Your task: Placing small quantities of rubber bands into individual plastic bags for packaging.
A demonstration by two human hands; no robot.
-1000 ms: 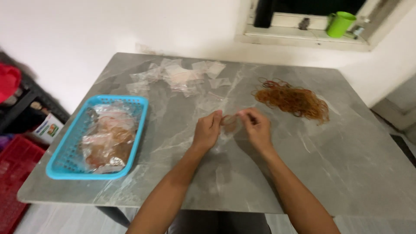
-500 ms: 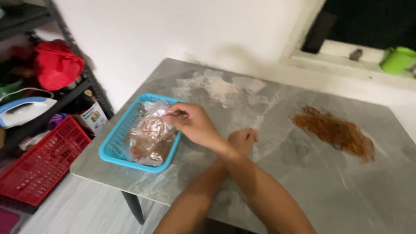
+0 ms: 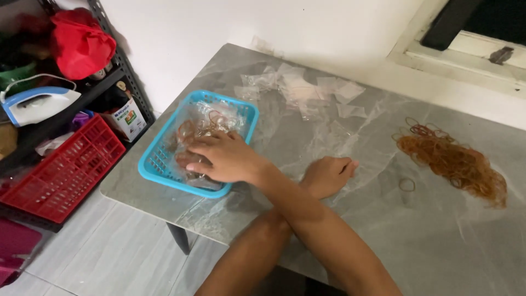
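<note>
Filled clear bags (image 3: 205, 129) lie piled in the blue basket (image 3: 159, 164) at left centre of the frame, on the left end of the grey counter (image 3: 339, 230). The right hand (image 3: 222, 156) crosses over the left arm and rests palm down on the pile, fingers spread and slightly curled over the top bag; whether it grips the bag cannot be told. The left hand (image 3: 326, 175) lies on the counter at frame centre, loosely curled, with nothing visible in it. Empty clear bags (image 3: 298, 90) are scattered on the counter above centre. A heap of brown rubber bands (image 3: 455, 164) sits at the right, with one single rubber band (image 3: 406, 185) just beside its lower left edge. At far left a metal shelf (image 3: 118, 71) holds a red cloth (image 3: 79, 44) and an iron (image 3: 35, 104); a red crate (image 3: 60, 172) stands on the floor below
</note>
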